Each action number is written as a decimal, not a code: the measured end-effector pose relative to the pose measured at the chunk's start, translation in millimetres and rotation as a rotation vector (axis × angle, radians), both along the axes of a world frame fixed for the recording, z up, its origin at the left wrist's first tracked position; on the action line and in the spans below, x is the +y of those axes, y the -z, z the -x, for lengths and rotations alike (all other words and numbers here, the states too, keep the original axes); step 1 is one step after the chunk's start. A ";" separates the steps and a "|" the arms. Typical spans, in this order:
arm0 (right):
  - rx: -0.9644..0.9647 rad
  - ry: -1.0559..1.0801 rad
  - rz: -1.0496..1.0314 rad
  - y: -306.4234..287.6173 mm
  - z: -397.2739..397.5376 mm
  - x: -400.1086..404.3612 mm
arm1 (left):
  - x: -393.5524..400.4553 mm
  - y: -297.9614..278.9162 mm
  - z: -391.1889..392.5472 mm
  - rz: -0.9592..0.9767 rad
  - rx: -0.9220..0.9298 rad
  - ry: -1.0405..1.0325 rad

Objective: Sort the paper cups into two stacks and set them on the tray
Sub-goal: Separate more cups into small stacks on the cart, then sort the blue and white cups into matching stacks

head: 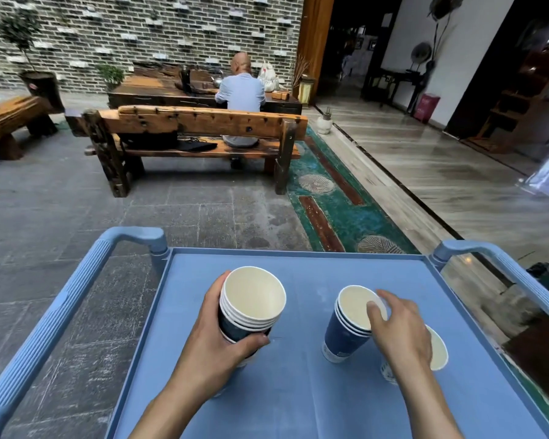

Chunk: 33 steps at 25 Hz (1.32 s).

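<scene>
A blue cart tray [298, 400] fills the foreground. My left hand [216, 340] is wrapped around a stack of several dark blue paper cups [251, 302] standing on the tray's left half. On the right half stands a second stack of blue cups [346, 327], tilted slightly. My right hand [400, 334] hovers over it with fingers spread, the fingertips at the rim of its top cup. A single cup [438, 350] sits behind my right hand, mostly hidden; I cannot tell whether the hand touches it.
Blue cart handles rise at the left [76, 286] and right [501, 264]. Beyond the cart lie stone paving, a wooden bench [197, 128] with a person seated behind it, a green rug [339, 204], and polished flooring on the right.
</scene>
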State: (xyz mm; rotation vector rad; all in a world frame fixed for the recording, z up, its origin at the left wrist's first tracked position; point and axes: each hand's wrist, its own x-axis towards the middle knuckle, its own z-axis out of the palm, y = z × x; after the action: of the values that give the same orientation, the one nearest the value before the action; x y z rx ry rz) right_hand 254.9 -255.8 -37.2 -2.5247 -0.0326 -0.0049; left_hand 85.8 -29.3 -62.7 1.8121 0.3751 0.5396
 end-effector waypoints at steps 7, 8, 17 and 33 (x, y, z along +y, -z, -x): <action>0.179 -0.403 -0.364 -29.6 53.2 75.5 | -18.0 2.9 -1.5 -0.127 0.073 0.052; 0.179 -0.398 -0.356 -29.5 50.4 74.7 | -20.8 3.2 -0.7 -0.160 0.087 0.061; 0.191 -0.258 -0.449 -30.0 25.0 18.5 | -45.1 6.8 -11.4 -0.344 0.081 0.141; -0.041 0.259 -0.171 -17.2 -42.6 -107.1 | -28.3 15.3 0.4 -0.236 0.077 -0.002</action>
State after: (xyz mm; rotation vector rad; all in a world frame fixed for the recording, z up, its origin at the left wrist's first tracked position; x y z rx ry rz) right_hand 297.5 -363.0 -20.1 -2.3409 0.2669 -0.1568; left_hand 85.4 -57.6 -78.0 2.0650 0.3787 0.5343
